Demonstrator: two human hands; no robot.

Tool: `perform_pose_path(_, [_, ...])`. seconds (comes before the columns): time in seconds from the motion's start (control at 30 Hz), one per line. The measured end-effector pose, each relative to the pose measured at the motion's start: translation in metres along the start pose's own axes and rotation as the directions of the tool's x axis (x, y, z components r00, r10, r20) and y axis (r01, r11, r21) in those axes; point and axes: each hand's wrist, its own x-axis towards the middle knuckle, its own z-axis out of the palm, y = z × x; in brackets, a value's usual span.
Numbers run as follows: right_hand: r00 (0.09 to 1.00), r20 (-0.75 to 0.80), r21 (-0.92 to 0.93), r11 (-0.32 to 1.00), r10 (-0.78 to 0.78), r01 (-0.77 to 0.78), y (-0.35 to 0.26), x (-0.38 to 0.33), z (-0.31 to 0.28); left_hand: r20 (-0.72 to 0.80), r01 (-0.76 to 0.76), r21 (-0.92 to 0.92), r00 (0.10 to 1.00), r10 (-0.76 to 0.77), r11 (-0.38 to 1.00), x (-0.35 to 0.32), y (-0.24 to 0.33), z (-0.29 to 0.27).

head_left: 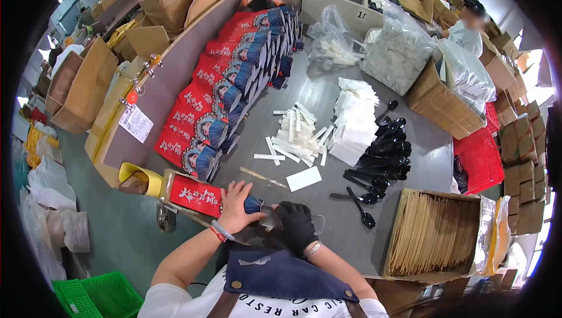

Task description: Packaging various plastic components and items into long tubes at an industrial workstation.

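Note:
Near the table's front edge lies a red printed packet (196, 196) with white lettering and a dark blue end. My left hand (235, 207) grips across its right part, fingers spread over the top and thumb by the blue end. My right hand (294, 225), in a black glove, is curled just right of that end, with a clear, plastic-looking piece (271, 219) between the hands. What the gloved fingers hold is mostly hidden. Just beyond lie a white card (304, 179) and a thin tan strip (263, 178).
Rows of similar red packets (193, 104) line the left divider. White strips (295, 133), white paper packets (355, 120) and black plastic spoons (386, 154) lie mid-table. A carton of thin wooden sticks (433, 233) stands right; a yellow bin (153, 183) hangs left.

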Motion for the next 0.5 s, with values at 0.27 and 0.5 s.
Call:
perform_pose_path(0.27, [0.836,-0.478,-0.062,0.939,0.270,-0.339,0.081,-0.066,-0.066,-0.181,-0.256,-0.010,0.951,0.250,0.967,0.102,-0.007,0.015])
perform_pose_path(0.5, [0.096,-0.703,0.327,0.441,0.704,-0.836,0.203,-0.248,-0.110,-0.011,-0.308,0.199,0.949,0.317,0.930,0.102,-0.012,0.021])
